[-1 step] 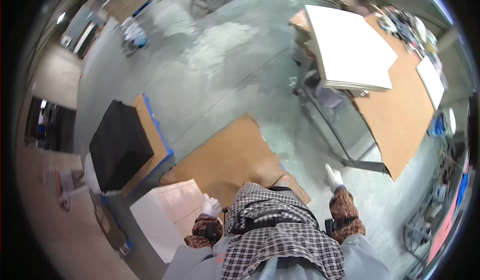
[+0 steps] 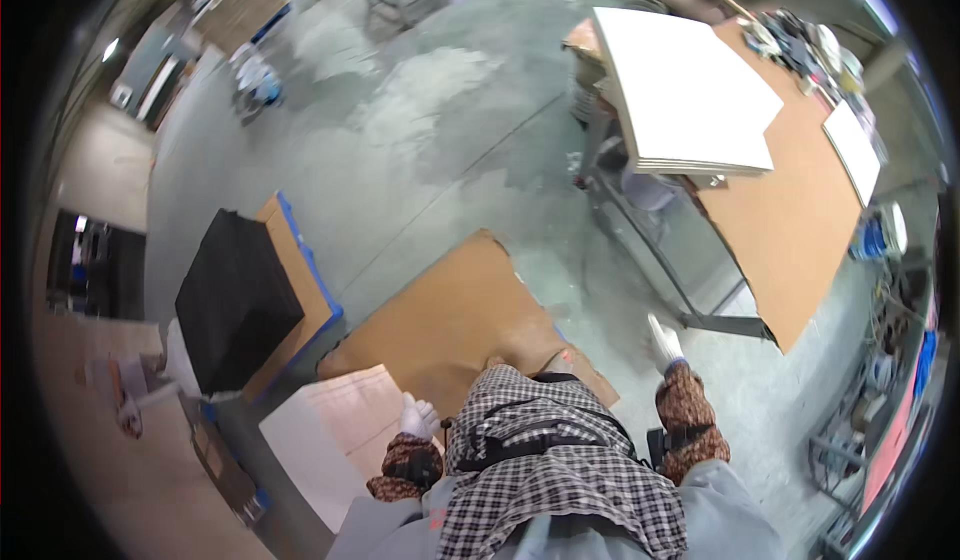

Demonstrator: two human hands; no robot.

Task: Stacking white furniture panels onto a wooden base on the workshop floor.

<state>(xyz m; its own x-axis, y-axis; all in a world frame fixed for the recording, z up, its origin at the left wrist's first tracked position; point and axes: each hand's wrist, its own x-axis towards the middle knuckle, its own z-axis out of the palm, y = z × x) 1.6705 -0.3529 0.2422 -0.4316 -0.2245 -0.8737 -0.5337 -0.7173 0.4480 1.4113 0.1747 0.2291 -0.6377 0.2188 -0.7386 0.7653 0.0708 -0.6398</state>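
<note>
My left hand (image 2: pixel 418 416), in a white glove, is beside the right edge of a pale box-like block (image 2: pixel 335 430) with a white side and a pinkish top. Its fingers are loosely bent and partly apart, and I see nothing in them. On my other side, my right hand (image 2: pixel 666 345), also gloved in white, hangs over the grey floor with its fingers stretched out. It holds nothing and is apart from the table's near corner. A brown cardboard sheet (image 2: pixel 450 305) lies on the floor in front of me.
A black block-shaped stack (image 2: pixel 235 300) rests on a blue-edged board (image 2: pixel 300 260) at the left. At the right, a metal-framed table (image 2: pixel 790 250) topped with brown board carries a stack of white panels (image 2: pixel 690 90). A blue-and-white bucket (image 2: pixel 880 235) stands beyond it.
The surroundings have shifted slightly left and up in the view. My right hand is a little higher; my left hand has hardly moved.
</note>
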